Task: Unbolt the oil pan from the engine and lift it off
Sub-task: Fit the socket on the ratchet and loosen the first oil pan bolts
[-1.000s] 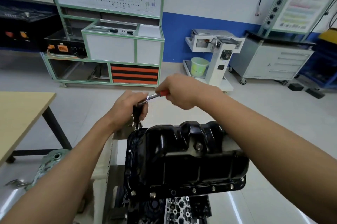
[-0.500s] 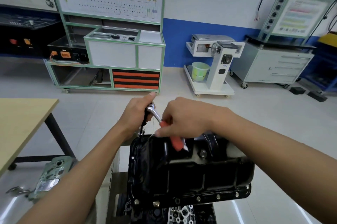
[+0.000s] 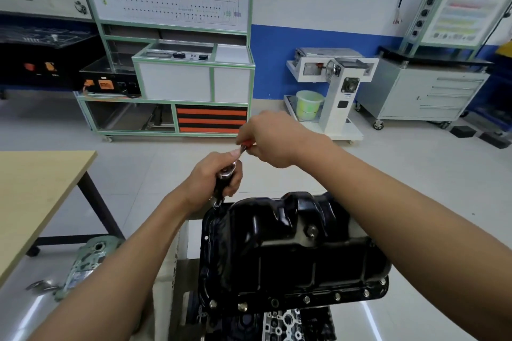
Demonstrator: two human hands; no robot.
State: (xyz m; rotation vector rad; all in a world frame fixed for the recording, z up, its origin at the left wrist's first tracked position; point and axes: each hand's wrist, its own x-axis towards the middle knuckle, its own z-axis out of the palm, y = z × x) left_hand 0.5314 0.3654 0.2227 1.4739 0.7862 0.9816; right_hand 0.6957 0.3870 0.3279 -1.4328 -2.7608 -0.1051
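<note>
A glossy black oil pan (image 3: pixel 291 254) sits on top of the engine (image 3: pixel 279 322), with several bolts along its near flange. A ratchet wrench (image 3: pixel 227 171) with a red handle stands on a socket at the pan's far left corner. My left hand (image 3: pixel 214 178) grips the ratchet head and socket. My right hand (image 3: pixel 273 139) grips the red handle, which points away and to the right. The bolt under the socket is hidden.
A wooden table (image 3: pixel 33 193) stands at the left. A greenish metal engine part (image 3: pixel 86 263) lies on the silver surface below it. Green-framed training benches (image 3: pixel 194 82), a white stand with a green bucket (image 3: pixel 309 105) and a grey drawer cabinet (image 3: pixel 429 94) line the far wall.
My right hand has swung the ratchet handle from over the pan back up and away to the right. My left hand has stayed on the ratchet head.
</note>
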